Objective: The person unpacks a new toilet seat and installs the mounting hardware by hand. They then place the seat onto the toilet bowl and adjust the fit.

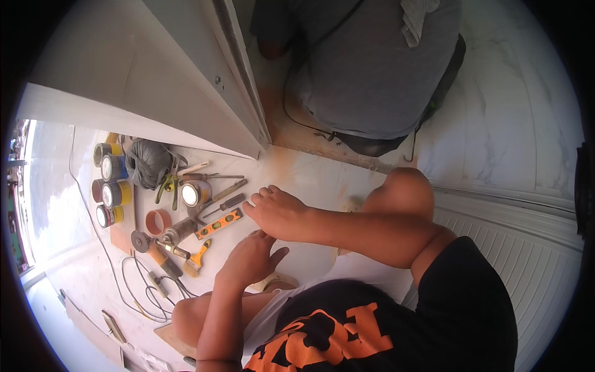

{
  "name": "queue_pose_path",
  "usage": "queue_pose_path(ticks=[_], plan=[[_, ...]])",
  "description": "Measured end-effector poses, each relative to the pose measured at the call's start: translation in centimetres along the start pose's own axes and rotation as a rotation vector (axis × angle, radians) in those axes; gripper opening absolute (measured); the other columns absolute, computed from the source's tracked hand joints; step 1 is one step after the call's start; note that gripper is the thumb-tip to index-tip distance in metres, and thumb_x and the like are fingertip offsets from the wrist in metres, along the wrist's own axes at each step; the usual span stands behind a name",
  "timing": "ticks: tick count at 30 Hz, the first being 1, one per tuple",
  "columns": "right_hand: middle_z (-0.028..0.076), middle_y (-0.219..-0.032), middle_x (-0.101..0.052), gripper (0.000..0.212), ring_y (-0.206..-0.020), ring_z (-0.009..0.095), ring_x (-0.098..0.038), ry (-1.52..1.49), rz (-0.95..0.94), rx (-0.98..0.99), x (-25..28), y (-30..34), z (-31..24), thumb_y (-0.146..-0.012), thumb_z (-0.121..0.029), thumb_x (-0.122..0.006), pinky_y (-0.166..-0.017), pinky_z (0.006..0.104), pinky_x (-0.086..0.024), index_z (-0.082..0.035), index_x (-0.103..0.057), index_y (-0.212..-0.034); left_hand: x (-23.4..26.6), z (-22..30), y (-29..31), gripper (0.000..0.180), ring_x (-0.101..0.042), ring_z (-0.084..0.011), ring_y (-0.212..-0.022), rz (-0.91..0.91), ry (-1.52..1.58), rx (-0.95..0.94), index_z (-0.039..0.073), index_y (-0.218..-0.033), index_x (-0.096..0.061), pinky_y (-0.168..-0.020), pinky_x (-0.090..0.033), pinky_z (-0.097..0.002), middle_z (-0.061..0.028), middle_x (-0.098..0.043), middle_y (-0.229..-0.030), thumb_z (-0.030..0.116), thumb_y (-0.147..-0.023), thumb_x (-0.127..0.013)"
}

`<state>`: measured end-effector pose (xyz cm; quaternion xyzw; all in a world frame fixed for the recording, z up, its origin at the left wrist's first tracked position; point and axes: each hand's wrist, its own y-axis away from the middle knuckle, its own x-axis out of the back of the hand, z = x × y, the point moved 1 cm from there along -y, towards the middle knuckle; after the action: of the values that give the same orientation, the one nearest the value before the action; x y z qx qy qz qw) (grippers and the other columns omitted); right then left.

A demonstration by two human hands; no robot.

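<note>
My right hand [276, 212] reaches across from the right, its fingers curled in. The underside of those fingers is hidden, so anything inside them does not show. Just below it is my left hand [248, 259], thumb held apart and fingertips close under the right hand; I see nothing in it. Left of the hands, an orange spirit level [219, 224] lies on the floor, with a dark-handled screwdriver [233, 202] above it. A paintbrush [198, 257] with a yellow handle lies nearer to my left wrist.
An angle grinder [164, 257] with its cord, a brown tape roll [158, 221], pliers [166, 186], several tins [115, 194] and a grey bundle [147, 162] lie left. Ahead, a person in a grey shirt [372, 74] is close. A white panel [155, 80] stands upper left.
</note>
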<state>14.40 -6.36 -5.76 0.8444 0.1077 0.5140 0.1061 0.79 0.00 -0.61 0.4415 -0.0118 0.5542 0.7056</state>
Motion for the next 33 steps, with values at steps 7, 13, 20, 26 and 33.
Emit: queue_pose_path(ticks=[7,13,20,26,33], plan=[[0.017,-0.108,-0.073,0.026,-0.115,0.033,-0.066,0.143,0.123,0.047,0.9,0.4,0.3,-0.094,-0.018,-0.064,-0.123,0.0598,-0.028,-0.001,-0.074,-0.11,0.0,-0.3,0.1,0.044,-0.064,-0.0403,-0.117,0.108,0.019,-0.04,0.002,-0.131,-0.065,-0.103,-0.05,-0.0485,-0.0222,-0.07,-0.123,0.035,-0.102,-0.066],[0.022,-0.109,-0.074,0.027,-0.126,0.041,-0.062,0.211,0.232,0.034,1.3,0.3,0.2,-0.094,-0.019,-0.064,-0.127,0.0681,-0.013,0.002,-0.074,-0.108,0.0,-0.3,0.2,0.043,-0.065,-0.0411,-0.114,0.123,0.032,-0.035,0.002,-0.129,-0.065,-0.101,-0.051,-0.0489,-0.023,-0.07,-0.121,0.035,-0.102,-0.066],[0.023,-0.111,-0.073,0.032,-0.138,0.046,-0.054,0.248,0.259,-0.027,2.4,0.7,-0.4,-0.095,-0.022,-0.063,-0.125,0.0731,-0.007,0.003,-0.073,-0.112,0.1,-0.4,0.4,0.043,-0.066,-0.0415,-0.112,0.122,0.024,-0.019,0.002,-0.128,-0.065,-0.1,-0.051,-0.0493,-0.0233,-0.07,-0.119,0.035,-0.102,-0.066],[0.023,-0.11,-0.072,0.032,-0.143,0.048,-0.048,0.262,0.288,-0.062,2.6,0.7,-0.8,-0.094,-0.022,-0.062,-0.125,0.0729,-0.008,0.004,-0.072,-0.11,-0.1,-0.6,0.4,0.044,-0.066,-0.0423,-0.112,0.118,0.009,-0.024,0.0,-0.128,-0.064,-0.099,-0.051,-0.0496,-0.0238,-0.069,-0.12,0.035,-0.101,-0.067],[0.025,-0.111,-0.071,0.031,-0.146,0.049,-0.045,0.271,0.298,-0.059,2.5,0.7,-0.9,-0.094,-0.022,-0.061,-0.126,0.0696,-0.008,0.004,-0.072,-0.108,-0.2,-0.6,0.4,0.043,-0.066,-0.0419,-0.112,0.111,0.009,-0.008,0.001,-0.126,-0.064,-0.099,-0.052,-0.0495,-0.024,-0.069,-0.12,0.035,-0.1,-0.068]])
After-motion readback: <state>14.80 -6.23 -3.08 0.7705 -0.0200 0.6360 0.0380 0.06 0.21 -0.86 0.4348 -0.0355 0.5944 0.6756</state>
